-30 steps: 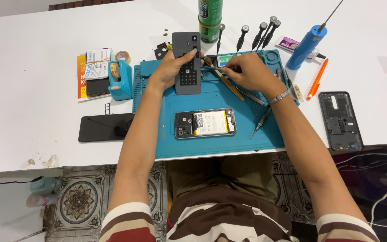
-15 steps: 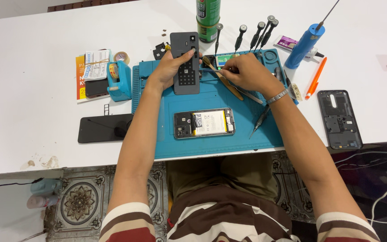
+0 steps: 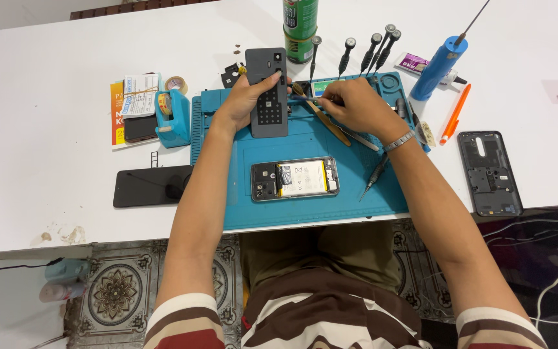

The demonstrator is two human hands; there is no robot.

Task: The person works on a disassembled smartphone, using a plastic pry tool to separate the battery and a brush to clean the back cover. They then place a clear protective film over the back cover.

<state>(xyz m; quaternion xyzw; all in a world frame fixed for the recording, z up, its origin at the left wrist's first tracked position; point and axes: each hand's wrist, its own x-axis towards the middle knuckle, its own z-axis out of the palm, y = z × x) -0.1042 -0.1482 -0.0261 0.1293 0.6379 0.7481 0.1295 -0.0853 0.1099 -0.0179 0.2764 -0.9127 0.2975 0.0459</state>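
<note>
My left hand [image 3: 243, 100] grips a grey rectangular phone panel [image 3: 268, 106] with a camera cutout, holding it flat against the far edge of the blue repair mat [image 3: 305, 213]. My right hand [image 3: 353, 106] is just right of the panel, fingers pinched on a small thin tool whose tip points toward the panel's right edge. An opened phone [image 3: 295, 179], its battery and boards showing, lies in the middle of the mat, nearer to me than both hands.
A brown spudger [image 3: 326, 123] and a dark screwdriver [image 3: 377, 173] lie on the mat. Several screwdrivers [image 3: 369, 48] stand behind it by a green can [image 3: 299, 26]. A blue bottle [image 3: 439, 64], orange pen [image 3: 452, 113] and black back cover [image 3: 489, 171] sit right; a black screen [image 3: 150, 186] and blue dispenser [image 3: 172, 116] left.
</note>
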